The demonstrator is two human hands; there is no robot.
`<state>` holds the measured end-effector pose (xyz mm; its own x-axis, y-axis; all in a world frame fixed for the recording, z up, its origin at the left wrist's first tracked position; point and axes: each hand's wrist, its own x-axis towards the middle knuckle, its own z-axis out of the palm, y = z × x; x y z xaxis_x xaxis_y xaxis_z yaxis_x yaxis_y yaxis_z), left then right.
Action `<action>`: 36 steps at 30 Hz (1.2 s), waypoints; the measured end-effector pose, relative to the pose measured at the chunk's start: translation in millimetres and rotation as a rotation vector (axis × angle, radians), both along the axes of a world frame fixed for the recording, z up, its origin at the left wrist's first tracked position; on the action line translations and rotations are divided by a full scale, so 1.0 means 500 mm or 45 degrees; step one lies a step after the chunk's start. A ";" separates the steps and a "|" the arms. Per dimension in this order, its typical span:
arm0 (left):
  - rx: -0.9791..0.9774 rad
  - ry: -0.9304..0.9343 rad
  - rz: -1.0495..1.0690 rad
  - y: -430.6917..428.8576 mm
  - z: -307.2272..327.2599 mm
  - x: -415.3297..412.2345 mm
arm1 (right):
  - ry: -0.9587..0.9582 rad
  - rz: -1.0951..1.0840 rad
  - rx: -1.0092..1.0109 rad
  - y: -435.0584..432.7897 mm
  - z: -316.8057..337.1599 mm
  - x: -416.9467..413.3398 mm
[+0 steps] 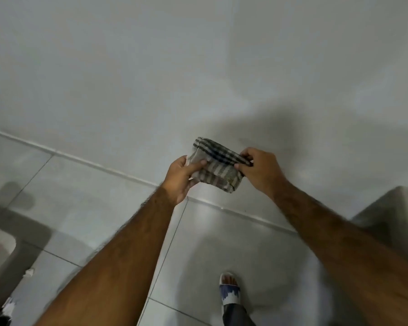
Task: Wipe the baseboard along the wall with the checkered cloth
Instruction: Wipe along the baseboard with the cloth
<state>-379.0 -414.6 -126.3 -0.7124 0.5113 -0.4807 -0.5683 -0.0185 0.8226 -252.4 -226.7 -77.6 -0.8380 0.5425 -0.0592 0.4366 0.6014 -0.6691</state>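
Note:
The checkered cloth (pixel 218 164), grey-beige with dark stripes, is folded into a small wad and held in the air between both hands. My left hand (pixel 180 177) grips its left end, thumb on top. My right hand (pixel 260 169) pinches its right upper edge. Below the cloth the baseboard (pixel 80 160), a narrow pale strip, runs diagonally where the white wall (pixel 198 67) meets the tiled floor (pixel 99 208). The cloth hangs well above the baseboard and hides a short piece of it.
My right foot in a blue-and-white sandal (pixel 229 292) stands on the grey floor tiles. A pale fixture's corner (pixel 396 217) juts in at the right. A white rim (pixel 3 245) and a small scrap (pixel 30 271) lie at the left.

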 end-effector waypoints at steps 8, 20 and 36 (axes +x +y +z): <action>0.229 -0.258 0.260 0.066 -0.488 -0.055 | 0.003 0.002 -0.185 0.029 -0.505 -0.107; 0.129 -0.276 0.407 0.045 -1.179 -0.043 | 0.169 0.417 0.502 0.014 -1.089 -0.205; -0.594 0.123 0.643 0.092 -1.432 -0.113 | 0.448 0.320 2.131 0.146 -1.045 -0.250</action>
<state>-435.7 -368.7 -842.5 -0.8595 -0.1389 -0.4919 -0.5068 0.1061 0.8555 -377.2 -153.9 -600.2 -0.7529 -0.3158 0.5774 0.2125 0.7137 0.6674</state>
